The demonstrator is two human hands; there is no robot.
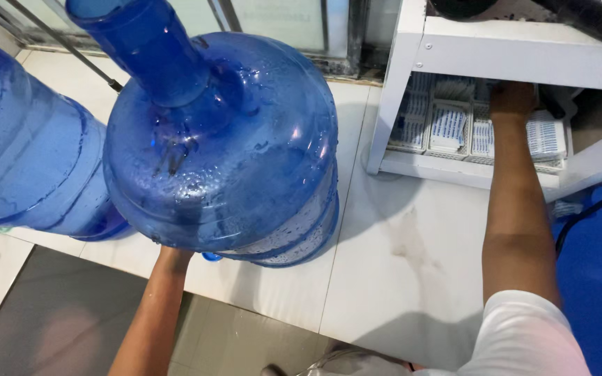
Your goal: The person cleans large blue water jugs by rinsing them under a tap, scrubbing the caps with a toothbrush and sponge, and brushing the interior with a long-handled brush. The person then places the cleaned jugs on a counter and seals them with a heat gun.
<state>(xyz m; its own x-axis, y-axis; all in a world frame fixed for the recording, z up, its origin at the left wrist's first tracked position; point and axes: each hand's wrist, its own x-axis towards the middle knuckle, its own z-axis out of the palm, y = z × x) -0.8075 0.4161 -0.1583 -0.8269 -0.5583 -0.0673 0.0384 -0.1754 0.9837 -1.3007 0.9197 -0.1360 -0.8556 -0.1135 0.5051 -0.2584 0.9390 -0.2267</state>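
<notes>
On the white tiled floor (398, 264):
Water jug (221, 139): large, blue, translucent, tilted toward the camera, resting at the step edge.
Left hand (173, 256): pressed under the jug's base; grip hidden, cannot tell.
Right hand (512, 101): reached into the white shelf (454, 49), touching white label packs (447, 129); finger spread unclear.
Second jug (22, 139): just beside, left.

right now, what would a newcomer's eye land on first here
A big blue water jug fills the middle, wet with droplets, with the left hand under its base. A second blue jug stands at the left edge. On the right, the right hand reaches into a white shelf of small white packs.
</notes>
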